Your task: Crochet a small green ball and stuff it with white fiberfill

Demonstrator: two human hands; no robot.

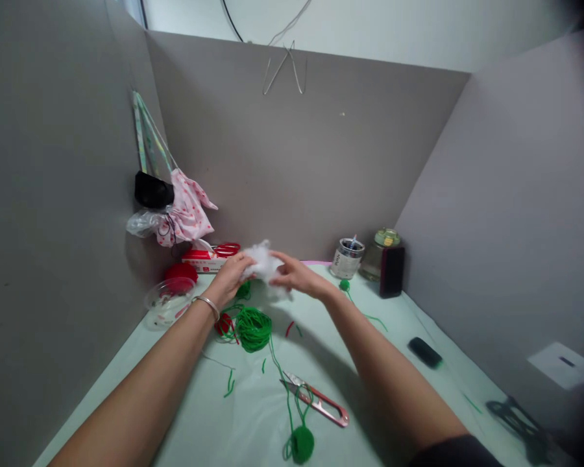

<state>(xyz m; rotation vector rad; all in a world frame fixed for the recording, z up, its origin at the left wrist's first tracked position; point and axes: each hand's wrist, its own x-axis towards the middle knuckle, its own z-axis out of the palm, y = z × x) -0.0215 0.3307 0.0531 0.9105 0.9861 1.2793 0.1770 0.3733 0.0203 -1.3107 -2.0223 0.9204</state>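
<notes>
A tuft of white fluffy stuffing (264, 261) is held up over the far part of the table between both hands. My left hand (231, 277), with a silver bangle at the wrist, grips its left side. From the right, my right hand (296, 275) has its fingers curled into the fluff. Below them lies a green yarn ball (254, 329), beside a red yarn piece (223, 324). Closer to me a small green crocheted ball (302, 445) trails strands across the thread snips (321, 405). Another small green ball (344, 285) with a tail is at the right.
At the back left are a clear plastic tub (168, 308), a red ball (181, 272) and a box with red scissors (226, 249). A tin (347, 259), jar (376, 259) and upright phone (392, 272) stand back right. A dark oval object (425, 352) lies right; grey partitions surround the table.
</notes>
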